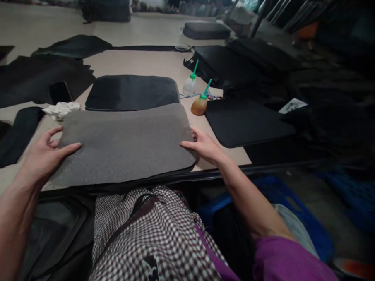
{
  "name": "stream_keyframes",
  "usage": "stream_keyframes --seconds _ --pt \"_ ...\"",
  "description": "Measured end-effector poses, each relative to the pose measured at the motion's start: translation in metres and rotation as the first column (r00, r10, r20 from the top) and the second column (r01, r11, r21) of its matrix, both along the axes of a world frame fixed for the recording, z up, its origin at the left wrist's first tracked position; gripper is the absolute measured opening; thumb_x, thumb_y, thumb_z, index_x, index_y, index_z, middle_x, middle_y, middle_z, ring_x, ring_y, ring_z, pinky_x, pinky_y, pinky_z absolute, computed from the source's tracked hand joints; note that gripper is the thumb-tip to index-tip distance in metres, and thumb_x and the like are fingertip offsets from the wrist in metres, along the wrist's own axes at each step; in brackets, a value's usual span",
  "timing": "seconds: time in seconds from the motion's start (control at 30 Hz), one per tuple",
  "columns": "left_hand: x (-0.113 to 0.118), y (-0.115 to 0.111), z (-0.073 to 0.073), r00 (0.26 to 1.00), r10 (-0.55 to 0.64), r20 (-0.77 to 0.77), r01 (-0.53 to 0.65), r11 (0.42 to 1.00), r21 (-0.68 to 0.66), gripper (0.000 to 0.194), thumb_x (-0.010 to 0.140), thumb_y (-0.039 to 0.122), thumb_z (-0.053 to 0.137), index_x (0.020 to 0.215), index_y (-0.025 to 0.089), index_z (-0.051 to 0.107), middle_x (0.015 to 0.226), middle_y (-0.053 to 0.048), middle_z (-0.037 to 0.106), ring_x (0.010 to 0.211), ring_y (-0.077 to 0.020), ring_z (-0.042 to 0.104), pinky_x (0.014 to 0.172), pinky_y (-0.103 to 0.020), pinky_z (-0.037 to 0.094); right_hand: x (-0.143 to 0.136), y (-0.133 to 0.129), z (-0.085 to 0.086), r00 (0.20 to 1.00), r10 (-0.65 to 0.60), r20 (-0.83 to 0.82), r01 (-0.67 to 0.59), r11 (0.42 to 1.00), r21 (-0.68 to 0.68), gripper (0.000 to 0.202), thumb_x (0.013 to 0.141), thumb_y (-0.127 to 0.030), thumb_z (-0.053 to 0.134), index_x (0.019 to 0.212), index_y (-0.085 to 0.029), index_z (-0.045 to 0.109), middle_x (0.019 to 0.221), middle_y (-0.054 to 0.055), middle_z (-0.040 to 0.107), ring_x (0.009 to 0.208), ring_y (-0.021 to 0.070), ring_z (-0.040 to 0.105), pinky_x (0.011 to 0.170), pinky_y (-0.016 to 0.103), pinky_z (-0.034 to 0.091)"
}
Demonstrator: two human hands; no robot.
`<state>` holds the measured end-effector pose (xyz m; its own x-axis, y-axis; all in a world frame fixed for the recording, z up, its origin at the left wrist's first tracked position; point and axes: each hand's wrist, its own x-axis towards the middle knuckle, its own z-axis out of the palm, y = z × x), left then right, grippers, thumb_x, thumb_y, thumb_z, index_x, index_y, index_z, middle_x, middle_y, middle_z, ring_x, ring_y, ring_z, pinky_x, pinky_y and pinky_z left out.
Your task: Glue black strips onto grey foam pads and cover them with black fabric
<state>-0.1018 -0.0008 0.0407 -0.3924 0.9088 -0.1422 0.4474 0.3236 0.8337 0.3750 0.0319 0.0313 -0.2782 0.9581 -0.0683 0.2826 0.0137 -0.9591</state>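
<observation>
A grey rectangular sheet [128, 144] with rounded corners and a dark underside lies between my hands at the table's front edge. My left hand [52, 153] grips its left side, thumb on top and fingers at the edge. On the right side, my right hand [202, 145] holds it the same way, the fingertips partly hidden. Just behind the sheet is a black rounded panel [132, 92]. Two squeeze bottles with green nozzles, one clear [189, 86] and one amber [199, 106], stand beyond my right hand.
A black panel [247, 122] lies at right. At left are a white crumpled cloth [62, 109], a phone [60, 92] and dark sheets [22, 79]. Black bags [228, 65] sit at back right. A blue crate [308, 224] is below the table [236, 156].
</observation>
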Motion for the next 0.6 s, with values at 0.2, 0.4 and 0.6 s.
stream_keyframes --seconds 0.2,0.4,0.6 --pt "0.008 -0.001 0.005 0.998 0.025 -0.056 -0.027 0.999 -0.035 0.093 0.067 0.047 0.09 0.15 0.034 0.048 0.108 0.0 0.076 0.079 -0.0181 0.072 0.068 -0.035 0.06 0.011 -0.004 -0.003 0.994 0.022 0.112 -0.032 0.996 0.088 0.049 0.082 -0.031 0.078 0.127 -0.021 0.064 0.117 0.006 0.073 0.105 0.0268 0.068 0.095 0.042 0.055" --pt "0.012 0.002 0.003 0.996 0.083 -0.022 -0.084 0.995 -0.061 0.089 0.057 0.043 0.093 0.138 0.05 0.056 0.106 0.006 0.08 0.078 -0.0193 0.075 0.061 -0.031 0.062 0.014 -0.008 -0.009 0.975 -0.015 0.22 -0.014 0.991 0.131 0.047 0.08 -0.029 0.08 0.123 -0.021 0.066 0.104 0.006 0.073 0.097 0.0271 0.067 0.086 0.04 0.055" --pt "0.01 -0.003 0.004 0.996 0.04 -0.08 -0.044 0.998 -0.051 0.081 0.06 0.05 0.092 0.133 0.057 0.056 0.099 0.017 0.079 0.083 -0.0148 0.076 0.069 -0.028 0.062 0.012 -0.009 -0.012 0.951 -0.066 0.301 0.011 0.984 0.18 0.045 0.079 -0.03 0.082 0.121 -0.022 0.066 0.096 0.004 0.072 0.09 0.0247 0.063 0.08 0.037 0.053"
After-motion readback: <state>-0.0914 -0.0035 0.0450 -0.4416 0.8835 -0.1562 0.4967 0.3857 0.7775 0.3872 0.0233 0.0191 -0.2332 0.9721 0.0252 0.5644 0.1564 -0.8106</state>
